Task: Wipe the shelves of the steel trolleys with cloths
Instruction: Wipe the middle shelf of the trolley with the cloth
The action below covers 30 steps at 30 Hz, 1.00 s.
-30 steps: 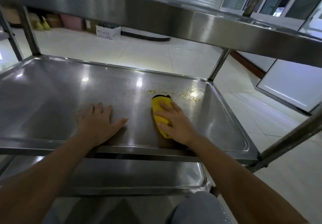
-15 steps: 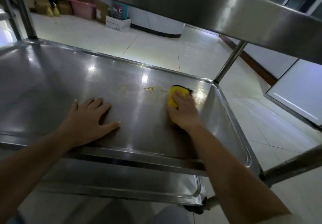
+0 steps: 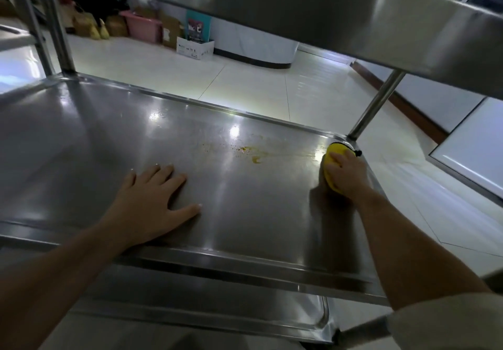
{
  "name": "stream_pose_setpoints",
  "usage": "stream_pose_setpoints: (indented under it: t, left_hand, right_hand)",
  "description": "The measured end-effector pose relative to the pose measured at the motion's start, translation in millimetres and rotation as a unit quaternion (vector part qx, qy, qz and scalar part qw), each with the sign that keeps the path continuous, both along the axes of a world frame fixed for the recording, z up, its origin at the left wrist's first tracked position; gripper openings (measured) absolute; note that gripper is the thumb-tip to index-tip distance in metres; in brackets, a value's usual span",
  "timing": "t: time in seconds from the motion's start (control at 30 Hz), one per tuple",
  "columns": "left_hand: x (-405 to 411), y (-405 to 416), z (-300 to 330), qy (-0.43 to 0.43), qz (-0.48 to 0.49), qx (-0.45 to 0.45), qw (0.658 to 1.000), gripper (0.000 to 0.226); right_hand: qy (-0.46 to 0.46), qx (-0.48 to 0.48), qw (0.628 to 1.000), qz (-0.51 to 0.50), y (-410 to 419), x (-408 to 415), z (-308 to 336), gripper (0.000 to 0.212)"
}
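Note:
The steel trolley's middle shelf fills the view. My right hand presses a yellow cloth flat into the shelf's far right corner, beside the upright post. Most of the cloth is hidden under my fingers. Yellow-orange stains lie on the steel left of the cloth. My left hand rests flat on the shelf near its front edge, fingers spread, holding nothing.
The top shelf hangs close overhead. A lower shelf shows beneath the front rim. Boxes and a pink bin stand on the tiled floor behind. A white panel is at the right.
My right hand has pushed the yellow cloth away and to the right, from mid-shelf into the far right corner. The left hand has stayed flat on the shelf.

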<state>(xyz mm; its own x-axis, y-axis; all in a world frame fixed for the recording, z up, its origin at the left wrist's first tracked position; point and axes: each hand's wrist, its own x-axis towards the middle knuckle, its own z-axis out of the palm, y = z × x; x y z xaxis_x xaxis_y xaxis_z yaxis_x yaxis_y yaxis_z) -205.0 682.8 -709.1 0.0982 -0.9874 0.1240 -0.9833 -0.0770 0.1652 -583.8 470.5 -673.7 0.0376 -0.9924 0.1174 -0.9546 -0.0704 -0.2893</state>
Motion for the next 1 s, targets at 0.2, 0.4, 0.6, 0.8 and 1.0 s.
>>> stream_pose_setpoints:
  t: [0.2,0.4,0.6,0.8,1.0]
  left_hand:
    - [-1.1,0.6,2.9,-0.001,-0.006,0.011,1.000,0.104]
    - [-0.5,3.3,11.9,0.004,-0.010,0.027,1.000,0.086]
    - [33.4,20.2,27.0,0.005,-0.086,-0.004,0.996,0.071]
    - [83.7,52.2,28.4,0.032,-0.057,-0.075,0.995,0.080]
    - [83.4,47.0,22.8,0.035,-0.023,-0.058,0.997,0.079]
  right_hand:
    - [-0.001,-0.029,0.991,0.133,28.1,121.6,-2.0,0.045]
    - [-0.008,0.014,0.961,0.276,98.0,187.2,-8.7,0.053]
    - [-0.049,-0.009,0.978,0.201,119.6,108.1,-9.6,0.050]
    - [-0.008,-0.004,1.000,0.014,79.6,130.3,-7.2,0.050]
    - [-0.015,0.008,0.991,0.134,68.5,280.6,-3.8,0.051]
